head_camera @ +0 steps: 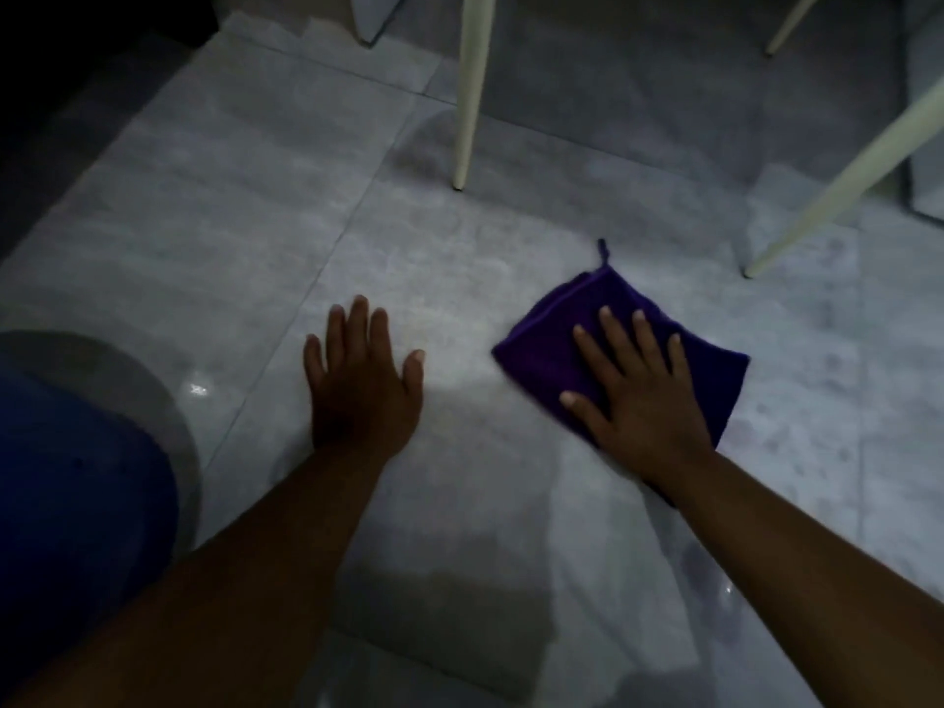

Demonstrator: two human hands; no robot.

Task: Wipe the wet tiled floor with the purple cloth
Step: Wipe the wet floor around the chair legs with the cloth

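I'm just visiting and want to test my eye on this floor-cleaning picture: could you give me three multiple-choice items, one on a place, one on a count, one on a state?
1. Where does the purple cloth lie?
A. under the right hand
B. under the left hand
C. hung over a chair leg

2. How many pale furniture legs show?
A. one
B. three
C. five

3. How is the left hand held?
A. clenched in a fist
B. flat on the tiled floor, fingers spread
C. gripping a leg

Answers:
1. A: the right hand presses flat on the cloth.
2. B: one leg stands upright near the middle, one slants at the right, and one shows at the top right.
3. B: the left hand rests palm down on the bare tiled floor, apart from the cloth.
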